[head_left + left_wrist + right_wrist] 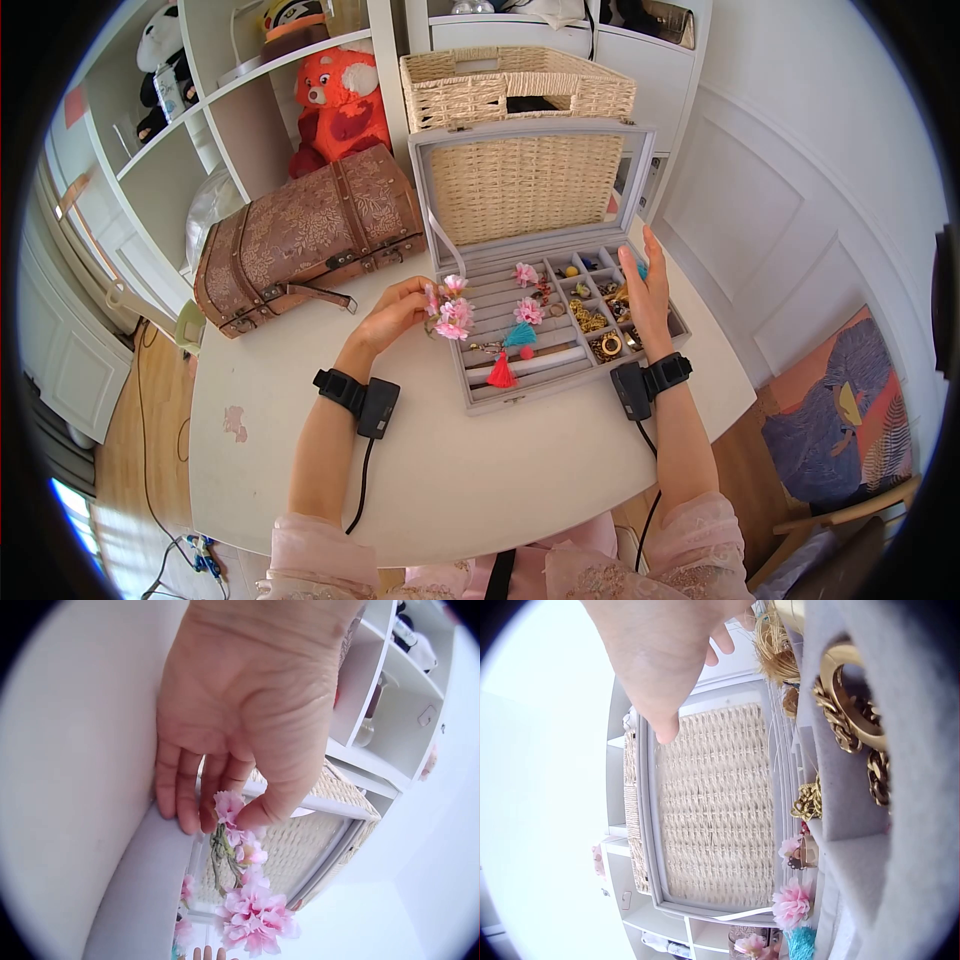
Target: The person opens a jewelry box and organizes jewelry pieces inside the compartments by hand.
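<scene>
My left hand (393, 316) pinches a pink flower earring (256, 919) between thumb and fingers, at the left edge of a grey jewelry box (516, 400). Thin greenish stems join its several blossoms. With fingers straight, my right hand (648, 297) is over the box's right side, above the small compartments. The box's clear-windowed lid (420, 180) stands raised. Across the padded rows lie another pink flower piece (528, 312), a teal tassel (520, 335) and a red tassel (501, 372). Gold chains (588, 318) and a gold ring-shaped piece (846, 667) fill compartments at the right.
Behind the lid stands a woven basket (450, 103). A brown patterned chest (310, 235) with straps sits at the table's back left. White shelves (225, 85) with a red plush toy (340, 105) rise behind. Black cables hang from both wrist cameras over the white table (270, 470).
</scene>
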A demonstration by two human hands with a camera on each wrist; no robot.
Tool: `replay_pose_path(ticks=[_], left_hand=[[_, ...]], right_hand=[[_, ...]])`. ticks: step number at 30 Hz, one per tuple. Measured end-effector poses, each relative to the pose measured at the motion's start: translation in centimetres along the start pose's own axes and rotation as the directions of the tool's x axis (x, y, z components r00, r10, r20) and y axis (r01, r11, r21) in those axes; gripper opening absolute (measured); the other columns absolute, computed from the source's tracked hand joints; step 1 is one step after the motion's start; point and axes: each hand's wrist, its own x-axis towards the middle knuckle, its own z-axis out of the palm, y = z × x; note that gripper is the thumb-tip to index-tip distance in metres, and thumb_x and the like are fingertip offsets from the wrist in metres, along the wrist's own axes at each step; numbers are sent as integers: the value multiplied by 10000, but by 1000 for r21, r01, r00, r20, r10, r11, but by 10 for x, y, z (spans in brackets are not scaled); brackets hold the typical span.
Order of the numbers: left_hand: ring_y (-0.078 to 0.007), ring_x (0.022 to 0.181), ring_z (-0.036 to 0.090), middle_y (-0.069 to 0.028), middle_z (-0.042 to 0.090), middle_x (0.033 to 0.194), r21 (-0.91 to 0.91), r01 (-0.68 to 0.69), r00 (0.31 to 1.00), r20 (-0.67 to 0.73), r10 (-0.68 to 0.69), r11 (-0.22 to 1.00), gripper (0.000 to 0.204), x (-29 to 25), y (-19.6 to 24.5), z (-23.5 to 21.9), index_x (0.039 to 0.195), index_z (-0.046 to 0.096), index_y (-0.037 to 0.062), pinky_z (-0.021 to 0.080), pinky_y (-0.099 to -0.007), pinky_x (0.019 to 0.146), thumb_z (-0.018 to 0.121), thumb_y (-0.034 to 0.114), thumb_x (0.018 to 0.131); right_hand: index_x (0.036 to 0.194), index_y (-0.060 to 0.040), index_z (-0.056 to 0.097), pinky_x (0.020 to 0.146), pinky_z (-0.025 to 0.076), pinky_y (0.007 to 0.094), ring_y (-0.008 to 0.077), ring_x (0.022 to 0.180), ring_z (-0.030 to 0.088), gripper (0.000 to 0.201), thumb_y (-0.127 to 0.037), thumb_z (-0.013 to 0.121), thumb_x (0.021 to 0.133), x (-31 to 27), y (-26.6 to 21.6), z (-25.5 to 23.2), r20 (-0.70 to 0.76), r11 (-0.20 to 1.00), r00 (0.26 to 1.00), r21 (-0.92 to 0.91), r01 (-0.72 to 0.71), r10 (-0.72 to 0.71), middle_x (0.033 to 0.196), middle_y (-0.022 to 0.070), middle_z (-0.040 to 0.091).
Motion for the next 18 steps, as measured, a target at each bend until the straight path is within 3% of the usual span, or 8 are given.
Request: replay_pose_path(ticks=[8,12,18], left_hand=[[-140,934,571,-60,588,1009,-112,-35,999,-34,32,993,108,-2,1,3,963,544,38,476,-297,857,492,89,882],[-135,925,571,-55,593,991,-99,-26,1000,-8,25,995,114,-1,0,-1,970,543,40,481,-299,830,493,109,894],[-136,835,603,-58,620,930,-55,22,997,-76,-26,998,142,-1,1,-2,967,564,37,509,-281,747,479,133,907]], right_hand=[[1397,-17,356,1089,266,438,335,1334,317,715,-479,558,891,0,1,0,4,1000,1000,-6,5,-5,1418,218,342],[1393,-15,362,1082,278,435,334,1327,330,710,-474,562,891,0,2,1,2,1000,1000,-2,-5,5,1412,219,350],[1387,-15,372,1077,286,432,330,1322,339,703,-472,566,890,0,2,0,0,1000,1000,-1,11,-11,1407,215,360]])
